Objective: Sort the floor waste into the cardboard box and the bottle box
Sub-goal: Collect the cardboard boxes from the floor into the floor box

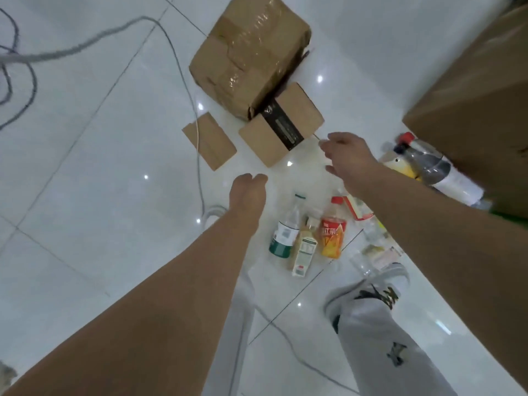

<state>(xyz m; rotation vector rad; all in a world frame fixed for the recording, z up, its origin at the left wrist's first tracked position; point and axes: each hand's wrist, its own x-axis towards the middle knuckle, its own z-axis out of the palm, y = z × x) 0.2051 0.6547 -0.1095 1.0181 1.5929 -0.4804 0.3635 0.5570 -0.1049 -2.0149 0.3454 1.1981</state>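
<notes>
On the white tile floor lie a taped brown carton (248,52), a small cardboard box with a black band (281,124) and a flat cardboard piece (210,141). Below them lie a clear bottle with a green label (284,227), a beige bottle (305,247) and an orange-labelled bottle with a red cap (333,230). My right hand (347,155) hovers with fingers spread just right of the banded box, holding nothing. My left hand (248,192) hangs over bare floor below that box, fingers curled under and hidden from view.
A large brown box (480,104) stands at the right edge, with a red-capped clear bottle (434,167) lying beside it. More clear bottles and wrappers (374,252) lie near my shoe (368,292). Grey cables (183,81) trail across the floor at left.
</notes>
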